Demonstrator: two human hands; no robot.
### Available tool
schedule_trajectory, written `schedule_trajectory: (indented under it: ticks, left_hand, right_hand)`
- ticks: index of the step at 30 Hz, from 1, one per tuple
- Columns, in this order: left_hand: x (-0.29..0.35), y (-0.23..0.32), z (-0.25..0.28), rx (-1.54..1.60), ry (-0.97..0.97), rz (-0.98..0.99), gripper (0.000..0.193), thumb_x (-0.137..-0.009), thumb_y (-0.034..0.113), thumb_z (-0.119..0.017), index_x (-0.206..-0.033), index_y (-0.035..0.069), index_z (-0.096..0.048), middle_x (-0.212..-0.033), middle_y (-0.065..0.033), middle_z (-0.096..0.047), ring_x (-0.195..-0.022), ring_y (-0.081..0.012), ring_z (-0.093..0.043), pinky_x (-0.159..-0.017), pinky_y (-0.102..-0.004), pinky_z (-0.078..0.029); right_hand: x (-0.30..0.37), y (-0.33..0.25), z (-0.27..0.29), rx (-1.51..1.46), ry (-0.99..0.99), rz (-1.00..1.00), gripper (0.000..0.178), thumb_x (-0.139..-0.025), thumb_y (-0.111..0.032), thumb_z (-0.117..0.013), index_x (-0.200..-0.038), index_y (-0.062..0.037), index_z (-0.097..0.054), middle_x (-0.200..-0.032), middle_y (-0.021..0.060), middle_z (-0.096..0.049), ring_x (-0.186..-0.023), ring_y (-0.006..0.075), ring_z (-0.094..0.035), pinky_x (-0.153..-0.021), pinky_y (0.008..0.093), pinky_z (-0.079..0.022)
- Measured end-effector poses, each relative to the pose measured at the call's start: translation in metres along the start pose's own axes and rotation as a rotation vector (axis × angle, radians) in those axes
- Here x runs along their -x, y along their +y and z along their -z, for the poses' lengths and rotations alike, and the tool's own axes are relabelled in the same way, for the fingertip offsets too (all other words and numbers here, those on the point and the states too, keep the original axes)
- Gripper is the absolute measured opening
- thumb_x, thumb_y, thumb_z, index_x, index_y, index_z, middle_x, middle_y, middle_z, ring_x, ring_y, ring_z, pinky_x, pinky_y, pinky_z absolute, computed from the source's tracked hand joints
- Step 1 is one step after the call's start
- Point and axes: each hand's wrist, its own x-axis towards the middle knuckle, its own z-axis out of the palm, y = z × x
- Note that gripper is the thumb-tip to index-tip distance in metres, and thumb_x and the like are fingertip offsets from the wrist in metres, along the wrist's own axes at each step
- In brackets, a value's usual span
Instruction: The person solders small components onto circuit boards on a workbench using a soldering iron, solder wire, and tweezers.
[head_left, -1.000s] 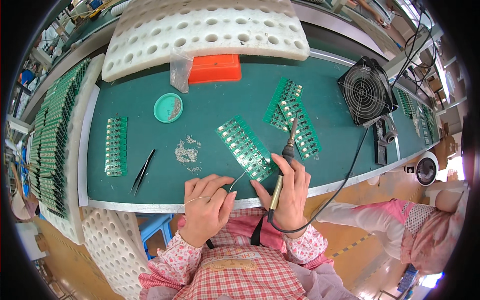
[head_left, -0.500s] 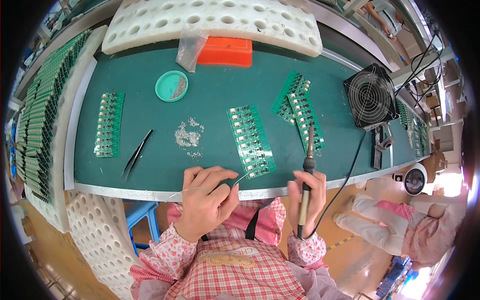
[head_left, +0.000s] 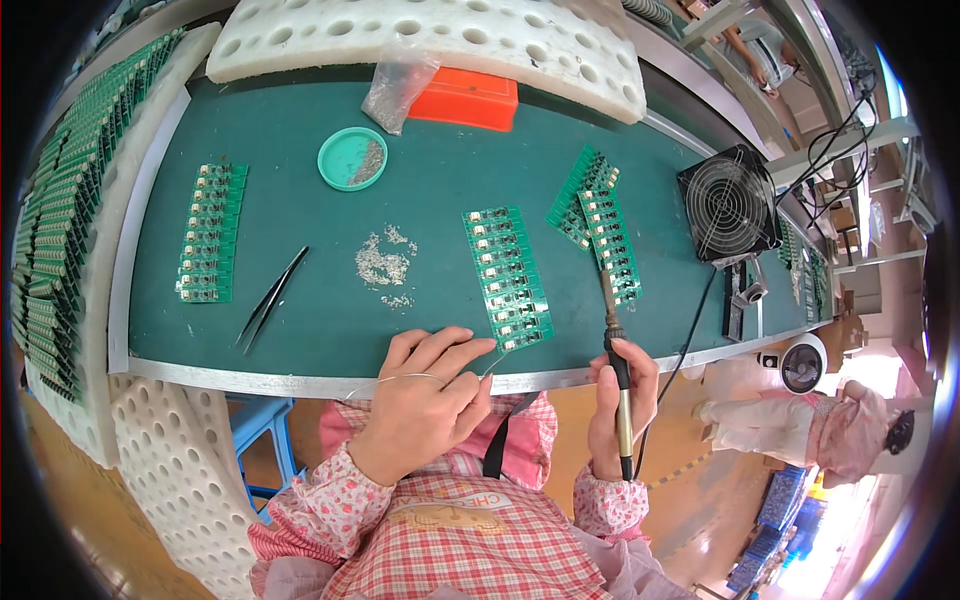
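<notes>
My left hand [head_left: 425, 400] is closed at the near table edge, pinching a thin solder wire [head_left: 410, 376]. The wire's end pokes out beside the lower edge of a green circuit board panel [head_left: 508, 278], which lies flat with a column of small components. My right hand [head_left: 605, 430] grips a soldering iron [head_left: 624, 410] by its handle. Its metal shaft points away from me, and the tip overlaps another board panel [head_left: 612, 240] at the right; contact cannot be judged. A third panel [head_left: 572, 195] lies partly under that one.
Tweezers [head_left: 272, 302], another board panel [head_left: 212, 235], loose tiny parts [head_left: 382, 262] and a round green dish [head_left: 330, 172] lie leftward. An orange bin [head_left: 465, 98] and plastic bag [head_left: 398, 88] sit behind. A fan [head_left: 728, 205] and iron stand [head_left: 737, 300] are at right. The iron's cord [head_left: 690, 345] trails there.
The soldering iron's tip has shifted slightly left and nearer me, its handle swinging right. My left hand has moved slightly right with the wire. The whole view has shifted a little.
</notes>
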Motion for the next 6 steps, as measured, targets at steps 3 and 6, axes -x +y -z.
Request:
schedule_trajectory:
  ticks: [3, 6]
  left_hand:
    - [-0.0001, 0.0003, -0.0023, -0.012, 0.014, -0.008, 0.017, -0.078, 0.01, -0.075, -0.068, 0.004, -0.062, -0.112, -0.007, -0.071, -0.108, -0.0258, -0.064, -0.091, -0.0429, -0.046]
    - [0.0002, 0.0013, -0.004, -0.025, -0.001, -0.02, 0.018, -0.077, 0.01, -0.074, -0.066, 0.005, -0.06, -0.119, -0.0069, -0.07, -0.112, -0.0278, -0.063, -0.093, -0.0458, -0.045]
  right_hand:
    - [-0.0048, -0.0022, 0.0018, 0.068, 0.022, 0.13, 0.024, -0.089, -0.006, -0.069, -0.112, -0.0016, -0.064, -0.088, 0.0092, -0.064, -0.072, 0.014, -0.057, -0.067, 0.0277, -0.047]
    - [-0.0045, 0.0054, 0.0047, 0.077, 0.073, 0.215, 0.019, -0.09, -0.01, -0.07, -0.108, -0.0035, -0.067, -0.089, 0.009, -0.065, -0.072, 0.017, -0.058, -0.066, 0.0283, -0.046]
